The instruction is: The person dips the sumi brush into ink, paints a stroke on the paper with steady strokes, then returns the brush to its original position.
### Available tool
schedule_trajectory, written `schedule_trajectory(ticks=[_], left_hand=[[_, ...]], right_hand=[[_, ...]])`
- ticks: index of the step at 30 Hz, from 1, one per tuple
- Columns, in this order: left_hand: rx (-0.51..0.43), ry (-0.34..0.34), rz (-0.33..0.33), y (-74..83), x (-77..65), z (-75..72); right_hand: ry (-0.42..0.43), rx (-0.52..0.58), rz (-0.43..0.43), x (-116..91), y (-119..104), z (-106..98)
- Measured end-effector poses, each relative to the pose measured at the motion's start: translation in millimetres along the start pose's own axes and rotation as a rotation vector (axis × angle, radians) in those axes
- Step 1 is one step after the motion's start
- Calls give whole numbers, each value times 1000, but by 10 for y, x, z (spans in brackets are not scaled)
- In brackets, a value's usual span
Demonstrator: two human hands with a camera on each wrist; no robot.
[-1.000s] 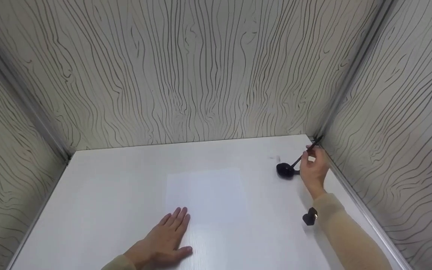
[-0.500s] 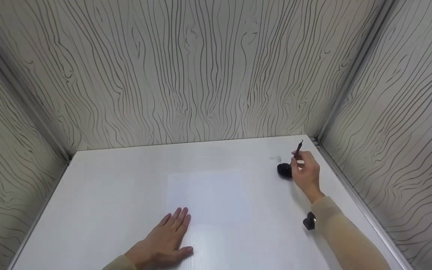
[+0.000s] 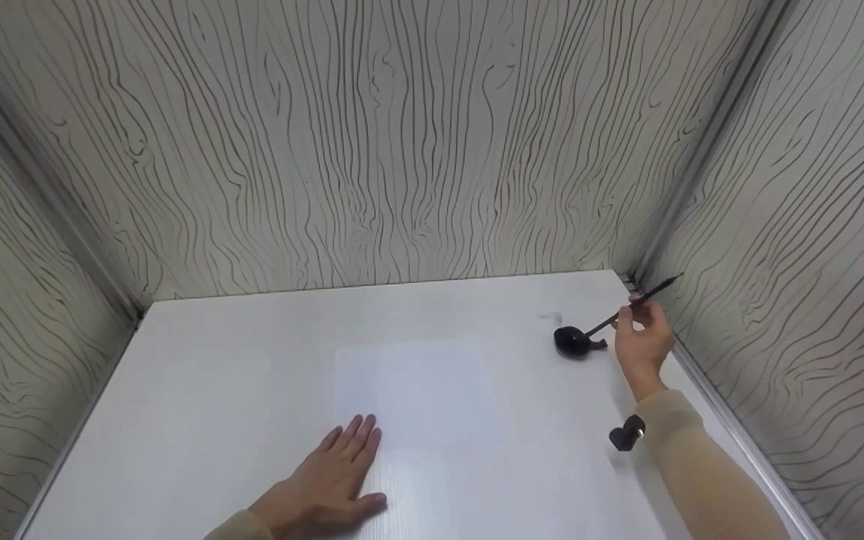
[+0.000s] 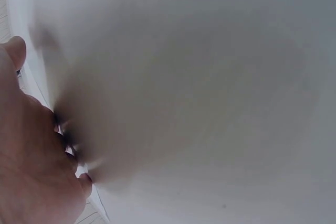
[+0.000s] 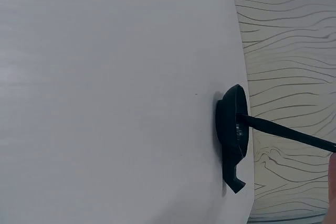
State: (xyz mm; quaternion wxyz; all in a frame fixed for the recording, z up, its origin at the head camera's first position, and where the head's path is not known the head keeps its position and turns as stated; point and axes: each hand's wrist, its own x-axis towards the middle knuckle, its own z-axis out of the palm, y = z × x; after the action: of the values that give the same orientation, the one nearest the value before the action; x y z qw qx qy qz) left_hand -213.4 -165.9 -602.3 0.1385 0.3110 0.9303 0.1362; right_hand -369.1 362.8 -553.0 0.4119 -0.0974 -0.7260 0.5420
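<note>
My right hand (image 3: 643,341) pinches a slim black brush (image 3: 655,291) between thumb and fingers at the table's right side. Its lower end sits in a small black dish (image 3: 571,342) with a short stub handle. In the right wrist view the brush (image 5: 289,132) slants into the hollow of the dish (image 5: 229,124). My left hand (image 3: 331,476) lies flat, its fingertips at the lower left part of a pale sheet of paper (image 3: 417,397). The left wrist view shows part of that hand (image 4: 37,156) on the white surface. What the dish holds cannot be made out.
The white table (image 3: 214,390) meets a wood-grain patterned wall (image 3: 417,150) at the back. Side panels (image 3: 814,262) stand left and right. A small black device (image 3: 627,433) sits at my right sleeve. Faint grey smudges mark the table beyond the dish.
My right hand moved left over the dish with the brush more upright, then back right, and the brush now leans lower to the right. The left hand stays put.
</note>
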Motion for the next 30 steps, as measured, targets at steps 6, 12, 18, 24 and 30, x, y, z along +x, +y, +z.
schedule_trajectory(ticks=[6,12,18,24,30], left_hand=[[9,-8,-9,1,11,11],[-16,-4,-4,8,2,9],[-26,21,22,1,-10,20],[-22,13,16,5,-5,18],[-22,5,10,9,-16,0]], right_hand=[[74,47,111,54,25,-101],[102,13,128,79,52,-171],[118,-4,149,104,35,-221],[112,-15,148,133,14,-282],[134,-24,99,154,-26,-292]])
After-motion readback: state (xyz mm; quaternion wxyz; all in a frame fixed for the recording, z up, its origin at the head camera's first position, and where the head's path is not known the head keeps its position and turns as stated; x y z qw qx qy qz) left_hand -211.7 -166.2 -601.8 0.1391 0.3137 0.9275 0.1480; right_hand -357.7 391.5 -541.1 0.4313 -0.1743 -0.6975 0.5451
